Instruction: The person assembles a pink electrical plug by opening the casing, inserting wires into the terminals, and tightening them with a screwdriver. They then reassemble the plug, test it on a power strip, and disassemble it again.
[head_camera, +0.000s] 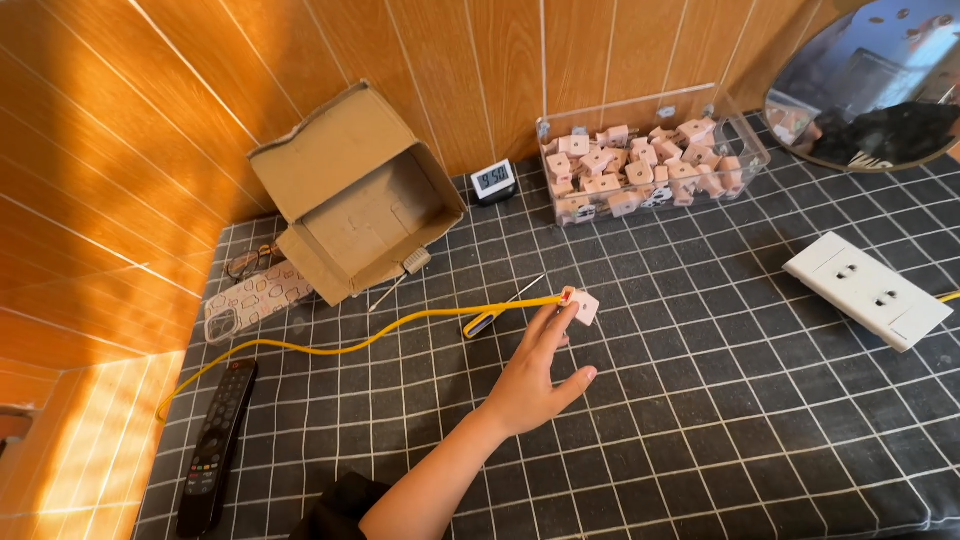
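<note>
Black grid-pattern tablecloth (700, 420), orange tiled wall behind. One hand (535, 375), side unclear, fingers extended, tips touching small pink plug block (583, 305) at yellow cable (400, 328) end, mid-table. Cable runs leftward toward left edge. Other hand unseen.

cardboard box (350, 195); remote (214, 450); clock (493, 181); white socket strip (866, 290); phone case (255, 297)

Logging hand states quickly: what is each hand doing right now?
Left hand: open, fingers stretched out, fingertips touching the small pink square connector block at the end of the yellow cable; not gripping it.
Right hand: not in view.
</note>
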